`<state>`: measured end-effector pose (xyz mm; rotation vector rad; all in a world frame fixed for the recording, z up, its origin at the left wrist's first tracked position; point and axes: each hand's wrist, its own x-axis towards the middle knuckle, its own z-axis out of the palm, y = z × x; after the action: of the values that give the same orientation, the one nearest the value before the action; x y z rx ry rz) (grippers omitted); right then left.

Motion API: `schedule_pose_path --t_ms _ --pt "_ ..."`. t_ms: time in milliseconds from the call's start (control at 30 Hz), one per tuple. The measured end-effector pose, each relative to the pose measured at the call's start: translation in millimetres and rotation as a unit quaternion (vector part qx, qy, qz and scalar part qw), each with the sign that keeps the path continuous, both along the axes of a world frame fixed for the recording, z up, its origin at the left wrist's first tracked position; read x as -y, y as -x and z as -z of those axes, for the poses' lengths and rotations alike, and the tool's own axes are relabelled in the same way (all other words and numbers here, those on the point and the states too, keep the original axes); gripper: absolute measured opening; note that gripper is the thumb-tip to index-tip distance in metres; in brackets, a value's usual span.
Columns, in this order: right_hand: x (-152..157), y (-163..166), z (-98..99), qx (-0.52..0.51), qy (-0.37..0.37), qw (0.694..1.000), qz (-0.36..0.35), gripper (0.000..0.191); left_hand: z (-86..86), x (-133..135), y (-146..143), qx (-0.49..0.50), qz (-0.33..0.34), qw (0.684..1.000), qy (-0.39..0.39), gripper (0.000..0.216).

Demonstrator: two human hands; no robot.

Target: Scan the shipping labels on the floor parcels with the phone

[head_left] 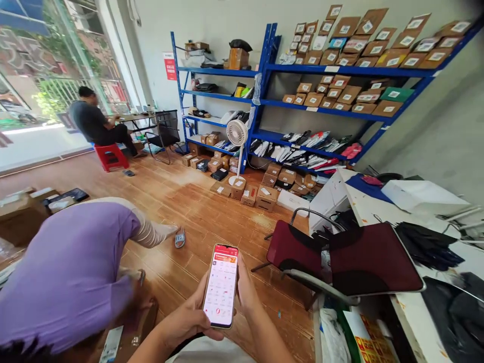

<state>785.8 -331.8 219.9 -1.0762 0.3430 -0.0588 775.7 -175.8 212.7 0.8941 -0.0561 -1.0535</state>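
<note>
A smartphone [220, 290] with a lit screen is held upright in front of my body. Its screen has a red top band and rows of small icons on white; the text is too small to read. My left hand [192, 313] wraps round the phone's left side and lower edge, thumb along the bottom corner. On the phone's right edge rests my right hand [245, 287], its fingers mostly hidden behind the phone.
A person in a purple top [75, 257] bends over boxes close on my left. To the right stands a maroon chair [374, 257] beside a white desk [359, 201]. Blue shelves [223, 72] with parcels and a white fan [237, 133] stand ahead. Another person sits on a red stool [111, 157].
</note>
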Motion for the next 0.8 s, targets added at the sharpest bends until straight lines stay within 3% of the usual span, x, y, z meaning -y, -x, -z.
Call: schedule_pose_path --t_ms 133,300,400,567,800 --pt "-5.7 -22.6 10.0 0.006 0.017 1.000 -0.008 0.048 -11.8 -4.2 -53.0 -0.037 0.027 0.999 0.027 0.111" --pt "-10.7 -37.9 16.6 -0.011 0.057 0.997 0.050 0.047 -18.9 9.9 -89.5 -0.025 0.028 0.999 0.007 0.107" --pt "-6.2 -47.3 10.1 -0.017 0.092 0.993 0.076 0.043 -14.1 20.7 -100.3 -0.025 0.022 0.999 0.000 0.108" --pt "10.1 -60.6 1.7 -0.014 0.054 0.995 0.087 0.033 -8.2 34.2 -111.5 -0.025 0.000 1.000 0.018 0.105" --pt "27.0 -71.1 17.6 0.016 0.024 0.999 0.042 0.039 -8.2 49.9 -118.0 0.010 0.001 1.000 0.014 0.095"
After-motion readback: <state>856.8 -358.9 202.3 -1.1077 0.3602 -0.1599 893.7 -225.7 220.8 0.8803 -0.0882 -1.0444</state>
